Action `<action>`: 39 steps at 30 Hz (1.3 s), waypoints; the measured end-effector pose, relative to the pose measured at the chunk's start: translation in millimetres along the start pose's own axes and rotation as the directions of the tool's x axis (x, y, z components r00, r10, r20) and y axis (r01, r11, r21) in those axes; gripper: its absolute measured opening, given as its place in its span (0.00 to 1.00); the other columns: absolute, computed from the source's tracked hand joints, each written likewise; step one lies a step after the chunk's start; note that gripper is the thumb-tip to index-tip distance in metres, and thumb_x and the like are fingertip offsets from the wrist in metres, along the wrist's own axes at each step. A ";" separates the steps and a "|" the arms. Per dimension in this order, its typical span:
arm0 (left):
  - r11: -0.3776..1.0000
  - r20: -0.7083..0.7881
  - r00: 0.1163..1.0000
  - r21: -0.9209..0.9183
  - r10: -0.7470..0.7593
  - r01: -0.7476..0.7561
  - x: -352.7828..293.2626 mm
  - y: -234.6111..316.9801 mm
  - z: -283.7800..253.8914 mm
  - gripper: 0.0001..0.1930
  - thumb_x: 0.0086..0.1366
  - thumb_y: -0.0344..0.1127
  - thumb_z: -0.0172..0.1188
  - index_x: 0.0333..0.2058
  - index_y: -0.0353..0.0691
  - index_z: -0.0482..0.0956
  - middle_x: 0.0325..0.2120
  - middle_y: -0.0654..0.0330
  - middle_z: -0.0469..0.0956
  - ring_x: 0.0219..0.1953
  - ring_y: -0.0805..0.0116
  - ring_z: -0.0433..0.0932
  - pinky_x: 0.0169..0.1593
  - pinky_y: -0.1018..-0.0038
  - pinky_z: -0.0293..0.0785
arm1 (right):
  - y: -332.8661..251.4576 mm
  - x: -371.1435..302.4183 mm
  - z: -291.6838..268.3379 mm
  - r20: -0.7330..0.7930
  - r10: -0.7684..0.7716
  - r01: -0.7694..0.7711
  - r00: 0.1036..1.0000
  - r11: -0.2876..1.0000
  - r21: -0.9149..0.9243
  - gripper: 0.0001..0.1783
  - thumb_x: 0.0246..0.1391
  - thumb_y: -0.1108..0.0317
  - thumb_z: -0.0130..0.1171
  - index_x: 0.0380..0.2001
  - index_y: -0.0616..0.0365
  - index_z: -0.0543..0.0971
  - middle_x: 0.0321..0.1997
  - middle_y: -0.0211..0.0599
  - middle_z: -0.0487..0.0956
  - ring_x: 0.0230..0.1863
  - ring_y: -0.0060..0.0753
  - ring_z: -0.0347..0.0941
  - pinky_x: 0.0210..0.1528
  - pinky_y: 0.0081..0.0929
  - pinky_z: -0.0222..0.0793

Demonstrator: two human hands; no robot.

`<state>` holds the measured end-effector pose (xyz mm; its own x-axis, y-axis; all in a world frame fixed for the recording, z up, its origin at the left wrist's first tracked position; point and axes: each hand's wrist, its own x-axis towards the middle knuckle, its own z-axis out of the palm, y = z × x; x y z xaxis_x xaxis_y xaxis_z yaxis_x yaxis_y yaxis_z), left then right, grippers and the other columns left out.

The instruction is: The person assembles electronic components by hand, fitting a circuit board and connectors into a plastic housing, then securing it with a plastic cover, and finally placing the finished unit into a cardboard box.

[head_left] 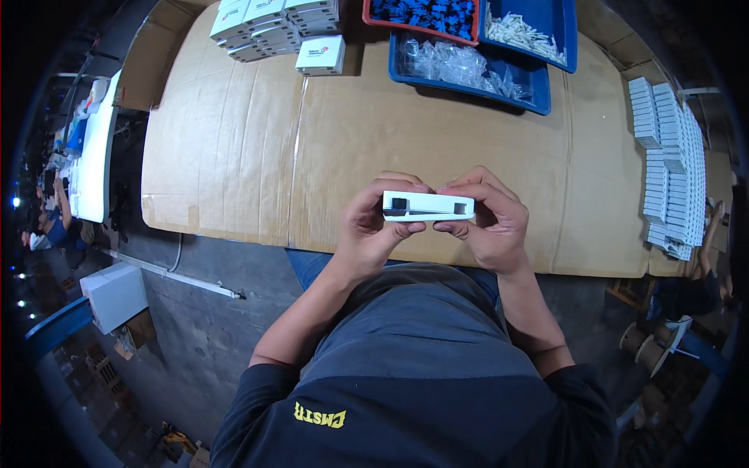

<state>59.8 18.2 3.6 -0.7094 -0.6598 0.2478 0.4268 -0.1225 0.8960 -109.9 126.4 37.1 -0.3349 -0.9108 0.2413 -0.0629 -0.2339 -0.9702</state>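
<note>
Both hands grip a white, flat rectangular plastic-looking case [427, 206] by its two ends, above the near edge of the table. Its side shows a square opening at each end, dark at the left one, with a thin dark slit between them. My left hand [376, 218] pinches the left end, thumb below and fingers above. My right hand [491, 221] holds the right end in the same way. The case's inside is too small to make out.
Cardboard covers the table [226, 156]. At the back stand stacked white boxes [320, 56], a red tray [421, 33] of blue parts, a blue tray [507, 101] of clear plastic pieces and another blue tray [567, 47] of white parts. Stacked white cases [671, 171] line the right edge.
</note>
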 end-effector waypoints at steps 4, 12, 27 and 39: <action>1.000 0.001 1.000 -0.013 0.002 -0.002 -0.3 -1.4 -0.9 0.18 0.63 0.25 0.70 0.51 0.35 0.78 0.49 0.53 0.79 0.53 0.66 0.79 0.54 0.70 0.78 | -0.2 3.9 0.1 0.010 -0.041 0.041 0.999 0.999 0.008 0.22 0.43 0.79 0.78 0.45 0.65 0.85 0.43 0.39 0.82 0.45 0.28 0.79 0.46 0.24 0.76; 1.000 -0.004 1.000 0.003 0.006 -0.006 0.4 -1.1 -1.2 0.18 0.63 0.25 0.70 0.51 0.34 0.78 0.50 0.53 0.78 0.53 0.65 0.79 0.55 0.69 0.78 | -0.6 4.2 -0.3 0.016 -0.054 0.055 0.998 0.998 -0.030 0.21 0.43 0.79 0.78 0.44 0.64 0.85 0.42 0.38 0.82 0.43 0.27 0.79 0.44 0.23 0.76; 0.996 -0.013 0.998 0.049 -0.068 0.068 -0.7 1.4 -3.3 0.18 0.61 0.24 0.72 0.51 0.35 0.81 0.49 0.54 0.79 0.54 0.63 0.79 0.57 0.69 0.76 | 3.3 4.6 -8.4 0.065 0.015 -0.014 0.998 1.000 -0.014 0.22 0.45 0.78 0.77 0.47 0.64 0.84 0.45 0.38 0.82 0.47 0.29 0.80 0.51 0.25 0.77; 0.997 -0.021 0.998 0.050 -0.061 0.062 -1.5 0.0 -5.1 0.17 0.62 0.23 0.71 0.49 0.34 0.81 0.48 0.54 0.79 0.52 0.64 0.79 0.55 0.70 0.77 | 7.3 2.9 -6.1 0.060 -0.016 0.018 0.998 0.999 -0.028 0.21 0.45 0.78 0.78 0.45 0.63 0.84 0.44 0.38 0.82 0.46 0.29 0.80 0.50 0.25 0.77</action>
<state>63.8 15.4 1.4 -0.7222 -0.6666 0.1845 0.3534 -0.1263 0.9269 -117.1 124.2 30.6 -0.2767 -0.9258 0.2575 -0.0950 -0.2403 -0.9661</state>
